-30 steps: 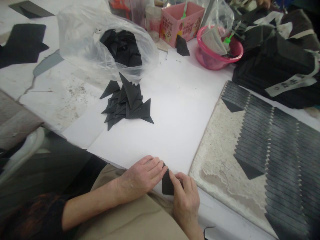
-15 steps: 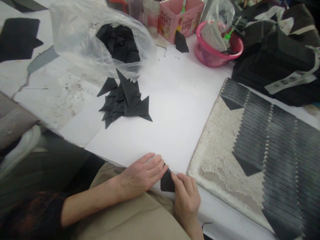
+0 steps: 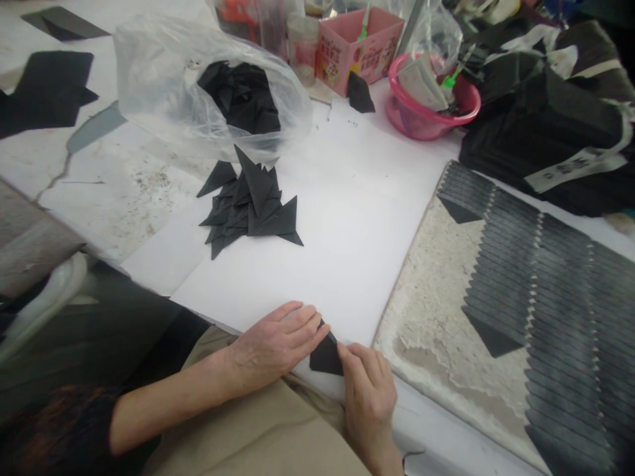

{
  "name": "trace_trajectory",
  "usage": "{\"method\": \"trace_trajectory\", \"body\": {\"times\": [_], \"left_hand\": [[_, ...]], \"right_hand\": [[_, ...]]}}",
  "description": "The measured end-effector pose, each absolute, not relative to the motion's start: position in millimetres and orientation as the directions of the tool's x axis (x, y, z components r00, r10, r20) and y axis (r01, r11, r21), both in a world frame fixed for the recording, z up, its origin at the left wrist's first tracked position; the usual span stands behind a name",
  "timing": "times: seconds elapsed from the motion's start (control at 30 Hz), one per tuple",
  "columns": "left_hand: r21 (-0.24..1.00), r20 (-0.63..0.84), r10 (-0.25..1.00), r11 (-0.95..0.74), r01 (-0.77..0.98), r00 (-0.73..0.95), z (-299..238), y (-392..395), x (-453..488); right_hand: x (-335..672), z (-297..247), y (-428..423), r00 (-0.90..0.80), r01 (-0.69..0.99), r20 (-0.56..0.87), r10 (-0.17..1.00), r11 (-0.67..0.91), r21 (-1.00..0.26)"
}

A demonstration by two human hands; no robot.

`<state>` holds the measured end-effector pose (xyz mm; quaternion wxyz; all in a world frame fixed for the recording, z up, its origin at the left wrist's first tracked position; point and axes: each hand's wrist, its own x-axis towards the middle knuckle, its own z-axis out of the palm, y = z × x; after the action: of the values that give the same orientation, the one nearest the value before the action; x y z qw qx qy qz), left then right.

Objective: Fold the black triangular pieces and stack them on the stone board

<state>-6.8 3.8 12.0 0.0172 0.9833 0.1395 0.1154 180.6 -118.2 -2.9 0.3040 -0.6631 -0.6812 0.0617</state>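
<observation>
At the table's near edge lies a small flat black piece (image 3: pixel 325 357), pointed at the top, its material unclear. My left hand (image 3: pixel 278 340) rests across its upper left edge, fingers stretched out side by side and fingertips touching it; the thumb is hidden. My right hand (image 3: pixel 370 390) pinches the piece's right edge between thumb and index finger, the other fingers curled. Farther back on the white sheet (image 3: pixel 342 244) sits a loose pile of black pointed pieces (image 3: pixel 248 205).
On the right, a worn board (image 3: pixel 421 317) carries overlapping rows of black pieces (image 3: pixel 555 317). Behind stand a clear plastic bag (image 3: pixel 153 86) of black pieces, a pink box (image 3: pixel 342 46), a pink basin (image 3: pixel 417 125) and a black bundle (image 3: pixel 550 125). Black sheets (image 3: pixel 54 86) lie far left.
The view has shifted slightly. My left fingers have drawn back a little up and left, so more of the black piece shows. My right hand keeps its pinch.
</observation>
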Motion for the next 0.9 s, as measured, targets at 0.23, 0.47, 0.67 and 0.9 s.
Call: {"method": "trace_trajectory", "body": {"times": [0.23, 0.47, 0.67, 0.9], "left_hand": [[0.03, 0.213, 0.287, -0.957, 0.288, 0.934, 12.9, -3.4, -4.3], [0.024, 0.233, 0.252, -0.967, 0.254, 0.939, 11.6, -7.3, 2.4], [0.013, 0.207, 0.248, -0.968, 0.251, 0.946, 15.8, -9.4, 2.8], [0.007, 0.226, 0.244, -0.969, 0.249, 0.943, 17.1, -11.9, 7.4]], "right_hand": [[179.3, -2.8, -120.7, 0.038, 0.884, 0.345, 0.938, 0.129, -0.449], [183.1, -0.3, -125.5, 0.018, 0.888, 0.329, 0.944, 0.136, -0.438], [190.1, -0.3, -134.7, 0.042, 0.899, 0.346, 0.937, 0.115, -0.422], [189.1, 0.8, -133.8, 0.038, 0.905, 0.341, 0.939, 0.113, -0.411]]}}
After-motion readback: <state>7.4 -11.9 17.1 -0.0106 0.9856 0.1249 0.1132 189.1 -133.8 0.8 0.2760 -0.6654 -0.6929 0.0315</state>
